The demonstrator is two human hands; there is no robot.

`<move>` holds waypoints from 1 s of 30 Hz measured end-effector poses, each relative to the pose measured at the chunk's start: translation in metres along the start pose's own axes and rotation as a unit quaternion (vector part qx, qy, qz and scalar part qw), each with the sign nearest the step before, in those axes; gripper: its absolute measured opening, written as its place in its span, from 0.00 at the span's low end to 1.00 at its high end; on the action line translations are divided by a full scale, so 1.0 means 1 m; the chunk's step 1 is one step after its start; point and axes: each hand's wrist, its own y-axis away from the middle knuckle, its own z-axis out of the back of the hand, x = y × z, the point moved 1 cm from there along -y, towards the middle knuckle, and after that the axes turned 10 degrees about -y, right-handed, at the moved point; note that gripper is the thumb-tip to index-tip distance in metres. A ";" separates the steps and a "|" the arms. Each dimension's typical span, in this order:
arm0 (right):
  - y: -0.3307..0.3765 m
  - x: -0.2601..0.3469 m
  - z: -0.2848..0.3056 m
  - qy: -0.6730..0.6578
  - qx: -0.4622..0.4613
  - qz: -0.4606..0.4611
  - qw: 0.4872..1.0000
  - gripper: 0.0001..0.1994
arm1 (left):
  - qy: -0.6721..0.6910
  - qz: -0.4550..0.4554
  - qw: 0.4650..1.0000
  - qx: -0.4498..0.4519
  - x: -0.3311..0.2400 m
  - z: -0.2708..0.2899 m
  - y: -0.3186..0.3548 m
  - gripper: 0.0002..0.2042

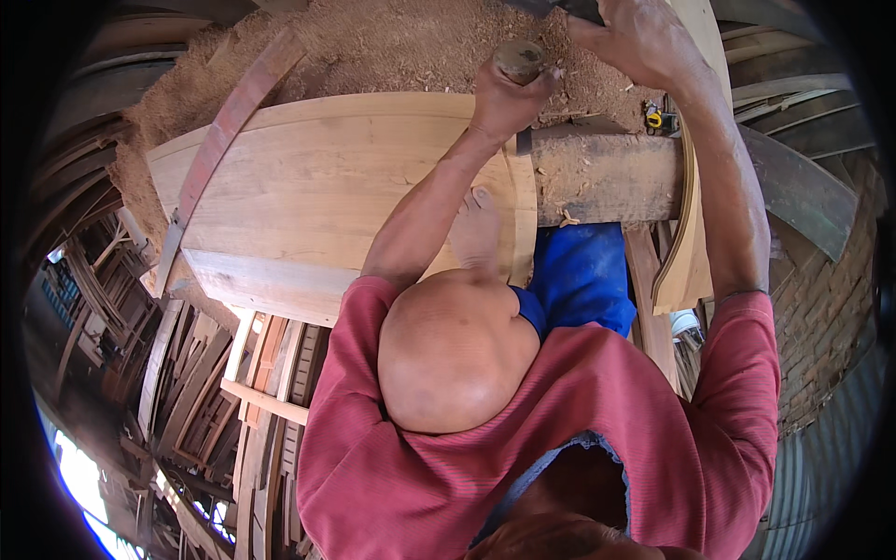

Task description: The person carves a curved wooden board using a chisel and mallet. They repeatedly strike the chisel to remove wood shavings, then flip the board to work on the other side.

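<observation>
My left hand [504, 101] is closed around a worn, round-ended wooden piece [520, 60], held end-up just beyond the far edge of a pale wooden panel [327, 177]. Its lower part is hidden by the hand. Farther up and to the right, my right hand [644, 42] has its fingers bent around a dark object [583, 9]. The upper edge of the picture cuts that object off, and I cannot make out its kind. My bare foot [477, 229] presses on the panel near its right end.
Sawdust and shavings [392, 47] cover the ground beyond the panel. A thick timber [607, 177] lies to its right, with a yellow tape measure [654, 118] near it. A reddish strip [229, 131] crosses the panel's left end. Curved boards [689, 233] stand beside my right arm.
</observation>
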 end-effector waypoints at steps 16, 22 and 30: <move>-0.006 0.014 0.025 -0.078 -0.073 -0.042 0.993 0.22 | 0.070 0.041 0.997 0.003 0.029 -0.001 -0.017 0.08; 0.006 -0.006 -0.036 0.061 0.159 -0.008 0.985 0.21 | 0.027 0.067 0.995 0.066 0.041 -0.008 0.020 0.08; 0.112 -0.101 -0.109 -0.314 -0.063 -0.175 0.931 0.22 | -0.115 0.089 0.975 0.166 -0.053 0.027 -0.033 0.19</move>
